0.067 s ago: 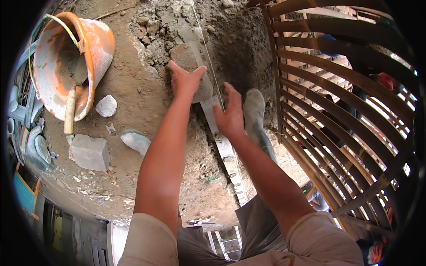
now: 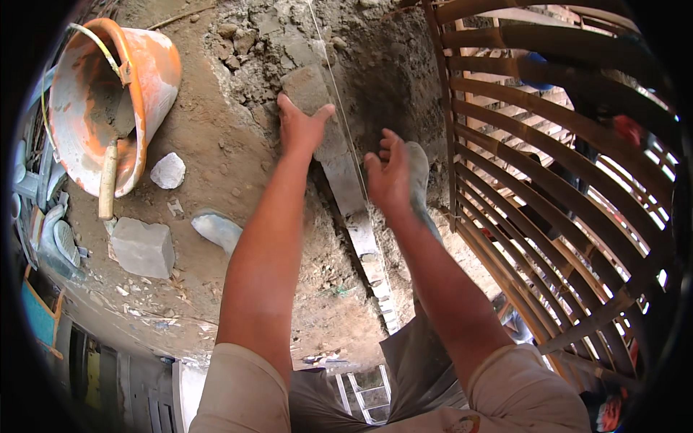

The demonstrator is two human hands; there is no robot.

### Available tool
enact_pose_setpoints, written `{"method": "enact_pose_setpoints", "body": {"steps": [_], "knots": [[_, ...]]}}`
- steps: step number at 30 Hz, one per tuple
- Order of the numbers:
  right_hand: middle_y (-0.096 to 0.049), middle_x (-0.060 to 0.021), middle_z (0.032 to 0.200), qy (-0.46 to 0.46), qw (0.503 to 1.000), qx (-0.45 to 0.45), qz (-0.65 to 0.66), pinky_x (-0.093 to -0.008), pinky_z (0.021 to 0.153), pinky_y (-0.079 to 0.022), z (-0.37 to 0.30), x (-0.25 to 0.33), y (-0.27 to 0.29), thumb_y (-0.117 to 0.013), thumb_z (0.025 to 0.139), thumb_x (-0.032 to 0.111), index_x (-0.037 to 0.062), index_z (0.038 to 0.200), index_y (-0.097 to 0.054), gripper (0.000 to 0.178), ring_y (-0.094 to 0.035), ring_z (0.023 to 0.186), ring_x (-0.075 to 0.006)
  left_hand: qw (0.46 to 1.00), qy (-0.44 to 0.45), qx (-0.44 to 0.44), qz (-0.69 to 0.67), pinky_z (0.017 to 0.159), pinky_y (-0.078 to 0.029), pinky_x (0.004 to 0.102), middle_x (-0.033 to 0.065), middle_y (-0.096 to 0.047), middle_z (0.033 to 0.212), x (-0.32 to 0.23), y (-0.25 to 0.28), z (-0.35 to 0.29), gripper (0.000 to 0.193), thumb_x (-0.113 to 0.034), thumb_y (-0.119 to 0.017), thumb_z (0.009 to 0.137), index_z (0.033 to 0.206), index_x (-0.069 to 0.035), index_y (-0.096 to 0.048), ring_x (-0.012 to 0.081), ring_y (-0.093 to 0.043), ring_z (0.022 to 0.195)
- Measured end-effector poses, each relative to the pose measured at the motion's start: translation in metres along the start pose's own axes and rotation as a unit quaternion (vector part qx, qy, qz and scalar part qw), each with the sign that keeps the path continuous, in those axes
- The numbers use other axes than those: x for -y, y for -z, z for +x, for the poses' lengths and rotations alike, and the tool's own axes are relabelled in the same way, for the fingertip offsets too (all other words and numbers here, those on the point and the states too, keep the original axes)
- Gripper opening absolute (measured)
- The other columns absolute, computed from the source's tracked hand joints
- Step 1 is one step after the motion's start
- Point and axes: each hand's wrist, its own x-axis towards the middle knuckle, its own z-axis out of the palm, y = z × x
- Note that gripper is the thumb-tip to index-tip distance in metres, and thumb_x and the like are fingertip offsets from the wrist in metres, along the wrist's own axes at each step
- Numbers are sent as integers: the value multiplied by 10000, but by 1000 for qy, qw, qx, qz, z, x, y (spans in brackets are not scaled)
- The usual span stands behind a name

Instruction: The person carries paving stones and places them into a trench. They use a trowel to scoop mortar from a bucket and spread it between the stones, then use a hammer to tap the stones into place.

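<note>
My left hand (image 2: pixel 302 131) grips a grey concrete block (image 2: pixel 306 86), thumb on its right side and fingers on its left. The block lies at the far end of a narrow wall course (image 2: pixel 343 184) that runs toward me. Close along its right side passes a taut string (image 2: pixel 338 90). To the right of the string, my right hand (image 2: pixel 390 177) hovers with fingers loosely bent and apart, holding nothing. My right boot (image 2: pixel 417 162) stands just behind that hand; my left boot (image 2: pixel 218 229) rests on the dirt left of the course.
An orange mortar-smeared bucket (image 2: pixel 155 61) lies tilted at the left, with a wooden-handled trowel (image 2: pixel 108 180) in it. Near it are a white stone (image 2: pixel 168 171) and another grey block (image 2: pixel 142 247). A bamboo slat fence (image 2: pixel 534 130) stands along the right.
My right hand has moved right, away from the course and string, and its fingers have curled more. My left hand stays on the block, shifted slightly.
</note>
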Motion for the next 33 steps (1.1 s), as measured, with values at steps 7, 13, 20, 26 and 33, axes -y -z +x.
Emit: {"method": "enact_pose_setpoints", "body": {"steps": [7, 13, 20, 26, 33], "knots": [[-636, -206, 1137, -38, 998, 48, 23, -402, 901, -488, 71, -28, -1, -647, 891, 191, 33, 1335, -528, 486, -626, 1040, -318, 999, -36, 21, -19, 1059, -402, 457, 238, -426, 1447, 19, 3, 14, 918, -280, -749, 834, 1528, -88, -181, 399, -458, 1298], [-631, -187, 1211, -66, 978, 132, 147, -396, 928, -485, 91, -27, -23, -697, 869, 222, 18, 1361, -510, 565, -616, 1099, -274, 999, -36, 7, -11, 1039, -416, 438, 248, -473, 1403, 6, 3, 12, 883, -247, -771, 809, 1507, -77, -258, 386, -494, 1268], [-641, -164, 1204, -53, 977, 201, 53, -362, 934, -476, 90, -14, -39, -765, 783, 202, 31, 1309, -556, 592, -621, 1097, -261, 999, 4, 14, -33, 1030, -419, 433, 226, -475, 1414, -9, 11, 0, 855, -217, -781, 795, 1487, -63, -303, 360, -495, 1275], [-642, -158, 1199, -20, 983, 178, 27, -363, 961, -462, 85, -14, -44, -769, 761, 184, 34, 1284, -572, 579, -608, 1124, -277, 999, -8, -35, -9, 1019, -433, 442, 250, -501, 1365, -2, 2, -1, 973, -268, -781, 772, 1518, -90, -182, 395, -518, 1234], [-583, -184, 1291, -22, 987, 137, 78, -392, 1002, -438, 74, -28, -39, -716, 778, 128, 44, 1366, -484, 637, -559, 1194, -306, 998, 32, -60, -1, 1052, -405, 458, 262, -384, 1443, -22, -17, -15, 1155, -345, -815, 677, 1518, -55, -79, 401, -450, 1290]]}}
